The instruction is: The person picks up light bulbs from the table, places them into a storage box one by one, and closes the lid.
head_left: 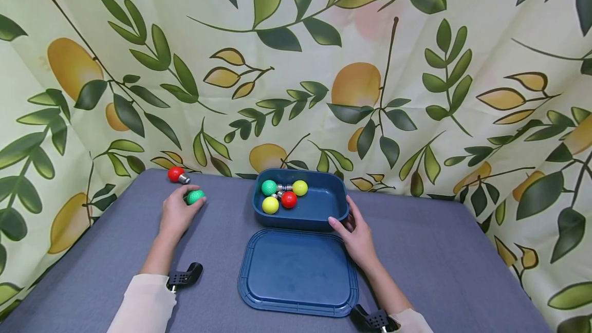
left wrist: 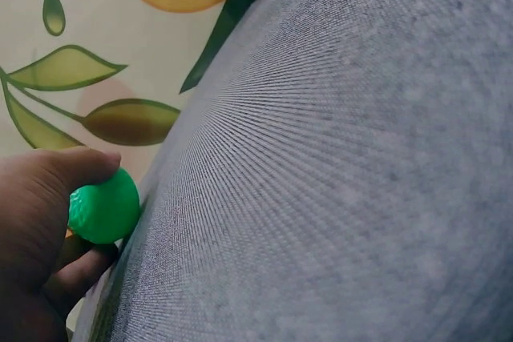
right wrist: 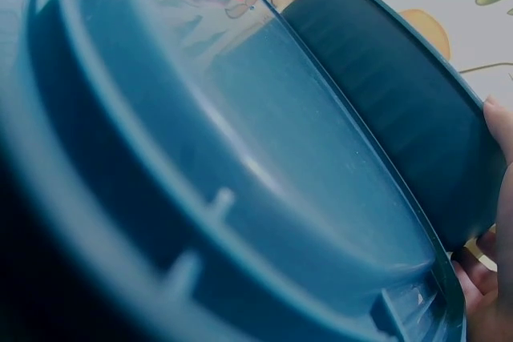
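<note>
The left hand [head_left: 178, 211] is pinching a green bulb [head_left: 195, 197] over the left part of the grey worktop [head_left: 416, 256]; the left wrist view is showing the thumb [left wrist: 84, 164] pressing on the bulb's upper side and other fingers curling beneath it. Whether this bulb is touching the worktop, I cannot tell. Just beyond the left hand, a loose red bulb [head_left: 176, 174] is lying near the back edge, its silver base pointing rightward and toward the person.

The right hand [head_left: 355, 231] is gripping the dark blue box [head_left: 296, 223] at its front right corner, the thumb resting on the rim and the other fingers wrapping round the right side. The box is standing upright near the back of the worktop, well apart from the left hand. Inside its left half, 4 bulbs are lying in a cluster, their silver bases pointing inward: 1 green at the back left, 1 red at the front right and 2 yellow at the other corners.

A blue lid [head_left: 298, 271] is lying flat just in front of the box, the right forearm [head_left: 388, 287] passing beside its right edge. Behind everything, a leaf-and-fruit printed cloth [head_left: 300, 81] is hanging.
</note>
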`<action>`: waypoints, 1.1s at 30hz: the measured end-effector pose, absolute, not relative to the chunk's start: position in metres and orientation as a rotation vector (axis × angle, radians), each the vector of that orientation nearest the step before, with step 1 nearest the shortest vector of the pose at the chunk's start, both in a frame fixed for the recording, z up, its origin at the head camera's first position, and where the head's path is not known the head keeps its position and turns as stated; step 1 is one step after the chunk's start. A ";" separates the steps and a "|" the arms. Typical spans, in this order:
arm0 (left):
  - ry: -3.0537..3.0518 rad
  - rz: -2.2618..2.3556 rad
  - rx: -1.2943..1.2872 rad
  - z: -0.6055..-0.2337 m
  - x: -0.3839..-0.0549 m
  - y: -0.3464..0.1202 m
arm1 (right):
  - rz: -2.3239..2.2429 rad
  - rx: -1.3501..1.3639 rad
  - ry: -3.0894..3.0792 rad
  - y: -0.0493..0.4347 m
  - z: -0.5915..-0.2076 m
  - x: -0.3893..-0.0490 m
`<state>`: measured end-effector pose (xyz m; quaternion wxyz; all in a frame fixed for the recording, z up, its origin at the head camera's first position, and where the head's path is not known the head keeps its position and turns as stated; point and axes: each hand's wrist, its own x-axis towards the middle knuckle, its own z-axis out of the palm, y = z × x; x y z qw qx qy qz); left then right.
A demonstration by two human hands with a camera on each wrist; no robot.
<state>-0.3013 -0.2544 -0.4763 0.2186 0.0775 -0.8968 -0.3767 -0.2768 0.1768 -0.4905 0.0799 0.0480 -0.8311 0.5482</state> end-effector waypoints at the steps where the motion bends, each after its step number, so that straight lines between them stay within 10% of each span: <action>1: -2.481 -1.037 0.208 -0.476 -0.301 -0.254 | 1.639 0.144 -2.486 0.177 -0.491 -0.277; 33: -2.661 -0.826 0.067 -0.477 -0.298 -0.251 | 1.618 0.148 -2.491 0.176 -0.492 -0.277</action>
